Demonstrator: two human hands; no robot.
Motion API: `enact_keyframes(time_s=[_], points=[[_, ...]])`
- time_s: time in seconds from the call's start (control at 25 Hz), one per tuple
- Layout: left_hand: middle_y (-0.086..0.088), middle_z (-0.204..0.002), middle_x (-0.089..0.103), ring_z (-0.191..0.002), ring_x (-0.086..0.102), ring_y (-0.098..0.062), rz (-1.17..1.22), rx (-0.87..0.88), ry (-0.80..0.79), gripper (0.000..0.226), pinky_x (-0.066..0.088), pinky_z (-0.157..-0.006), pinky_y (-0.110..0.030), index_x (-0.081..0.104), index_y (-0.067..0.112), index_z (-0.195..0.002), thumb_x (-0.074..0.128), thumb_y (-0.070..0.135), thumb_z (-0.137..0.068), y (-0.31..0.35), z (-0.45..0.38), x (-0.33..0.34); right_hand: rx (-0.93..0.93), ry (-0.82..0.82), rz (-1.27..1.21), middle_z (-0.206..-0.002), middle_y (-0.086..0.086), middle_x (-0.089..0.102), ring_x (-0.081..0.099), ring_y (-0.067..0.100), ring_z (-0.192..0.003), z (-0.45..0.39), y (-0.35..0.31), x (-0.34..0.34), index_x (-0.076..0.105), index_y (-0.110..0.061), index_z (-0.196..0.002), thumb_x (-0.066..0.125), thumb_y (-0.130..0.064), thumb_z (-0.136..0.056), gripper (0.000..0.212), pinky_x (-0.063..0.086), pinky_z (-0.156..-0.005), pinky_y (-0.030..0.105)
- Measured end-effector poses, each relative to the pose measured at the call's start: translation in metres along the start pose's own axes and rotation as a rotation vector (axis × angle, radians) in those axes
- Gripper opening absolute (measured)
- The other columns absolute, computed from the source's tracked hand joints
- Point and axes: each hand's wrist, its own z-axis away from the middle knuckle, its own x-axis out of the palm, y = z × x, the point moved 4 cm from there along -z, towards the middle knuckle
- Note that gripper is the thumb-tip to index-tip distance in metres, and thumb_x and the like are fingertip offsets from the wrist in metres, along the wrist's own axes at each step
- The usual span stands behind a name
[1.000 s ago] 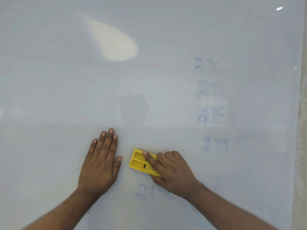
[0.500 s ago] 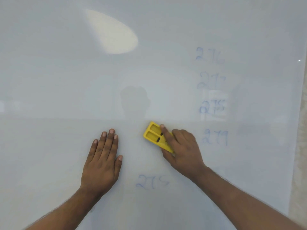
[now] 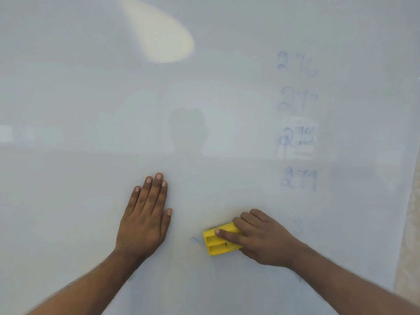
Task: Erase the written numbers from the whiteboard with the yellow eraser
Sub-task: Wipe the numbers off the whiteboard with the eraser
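Note:
My right hand (image 3: pixel 261 239) presses the yellow eraser (image 3: pixel 219 243) flat against the whiteboard (image 3: pixel 79 110), low and right of centre. The eraser covers most of a faint blue number; only a blue stroke (image 3: pixel 195 241) shows at its left edge. My left hand (image 3: pixel 145 214) lies flat on the board with fingers together, left of the eraser and apart from it. A column of faint blue numbers stands at the right: 276 (image 3: pixel 296 63), 277 (image 3: pixel 297 98), 278 (image 3: pixel 296 136) and 279 (image 3: pixel 298 179). A smudged trace (image 3: pixel 302 226) lies below them.
The whiteboard's right edge (image 3: pixel 406 201) runs down the far right, with a pale textured wall (image 3: pixel 411 246) beyond it. A bright lamp reflection (image 3: pixel 163 35) glares on the upper board.
My right hand has slid the eraser down and to the right, from the middle of the board onto the lower blue number, which is now mostly covered. My left hand has stayed flat in place.

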Motion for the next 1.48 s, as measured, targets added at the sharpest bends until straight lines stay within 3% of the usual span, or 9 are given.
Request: enact_keyframes(time_s=[0.2, 0.4, 0.6, 0.96, 1.04, 1.16, 1.24, 1.48], points=[[-0.008, -0.170, 0.009, -0.157, 0.012, -0.027, 0.008, -0.001, 0.002, 0.063, 0.008, -0.128, -0.044, 0.016, 0.006, -0.159, 0.028, 0.034, -0.104, 0.001, 0.001, 0.000, 0.333, 0.184, -0.115, -0.109, 0.007, 0.054, 0.048, 0.030, -0.092, -0.051, 0.007, -0.015, 0.036, -0.024, -0.148, 0.058, -0.022, -0.089, 0.062, 0.038, -0.083, 0.042], [-0.010, -0.170, 0.011, -0.157, 0.013, -0.028, 0.005, 0.019, 0.017, 0.063, 0.010, -0.128, -0.045, 0.018, 0.004, -0.159, 0.031, 0.033, -0.104, 0.000, 0.002, 0.000, 0.054, 0.063, -0.158, -0.116, 0.004, 0.052, 0.045, 0.029, -0.102, -0.056, -0.041, 0.007, 0.036, -0.031, -0.146, 0.046, -0.006, -0.091, 0.060, 0.035, -0.094, 0.043], [-0.011, -0.169, 0.014, -0.157, 0.012, -0.027, -0.008, 0.029, 0.006, 0.063, 0.011, -0.128, -0.044, 0.018, 0.004, -0.159, 0.031, 0.033, -0.104, 0.000, 0.001, -0.002, -0.086, -0.082, -0.099, -0.114, 0.000, 0.053, 0.047, 0.028, -0.106, -0.008, -0.031, 0.007, 0.039, -0.036, -0.140, 0.032, -0.002, -0.094, 0.058, 0.031, -0.109, 0.042], [-0.013, -0.167, 0.019, -0.157, 0.013, -0.027, -0.019, 0.017, -0.042, 0.064, 0.012, -0.128, -0.044, 0.022, 0.001, -0.157, 0.033, 0.033, -0.103, 0.001, -0.001, -0.012, -0.164, -0.182, 0.032, -0.112, 0.000, 0.058, 0.053, 0.027, -0.115, 0.033, 0.031, -0.027, 0.051, -0.037, -0.128, 0.048, 0.000, -0.085, 0.057, 0.019, -0.117, 0.046], [-0.012, -0.167, 0.019, -0.157, 0.012, -0.025, -0.005, 0.000, -0.049, 0.064, 0.011, -0.128, -0.043, 0.023, 0.002, -0.157, 0.033, 0.033, -0.102, 0.003, -0.002, -0.016, -0.067, -0.123, 0.027, -0.117, 0.002, 0.061, 0.054, 0.028, -0.118, 0.033, 0.044, -0.034, 0.055, -0.036, -0.129, 0.049, 0.000, -0.087, 0.056, 0.023, -0.115, 0.047], [-0.011, -0.168, 0.018, -0.157, 0.011, -0.024, 0.026, -0.023, -0.045, 0.066, 0.009, -0.128, -0.042, 0.021, 0.003, -0.158, 0.034, 0.035, -0.102, 0.008, -0.012, -0.022, 0.312, 0.010, -0.067, -0.121, 0.007, 0.060, 0.053, 0.030, -0.116, 0.030, 0.080, -0.051, 0.055, -0.033, -0.133, 0.067, -0.007, -0.084, 0.057, 0.029, -0.108, 0.047], [-0.010, -0.168, 0.017, -0.157, 0.011, -0.024, 0.044, -0.015, -0.028, 0.066, 0.010, -0.128, -0.042, 0.020, 0.005, -0.158, 0.034, 0.036, -0.102, 0.015, -0.029, -0.026, 0.491, 0.091, -0.135, -0.120, 0.007, 0.057, 0.050, 0.029, -0.114, 0.028, 0.097, -0.059, 0.047, -0.033, -0.139, 0.068, -0.019, -0.087, 0.057, 0.028, -0.103, 0.044], [-0.008, -0.169, 0.017, -0.157, 0.011, -0.023, 0.054, 0.069, 0.026, 0.065, 0.011, -0.128, -0.042, 0.019, 0.007, -0.159, 0.032, 0.039, -0.104, 0.043, -0.101, -0.033, 0.631, 0.153, -0.167, -0.119, 0.003, 0.055, 0.049, 0.026, -0.108, 0.023, 0.121, -0.070, 0.034, -0.029, -0.148, 0.047, -0.049, -0.093, 0.059, 0.030, -0.091, 0.037]])
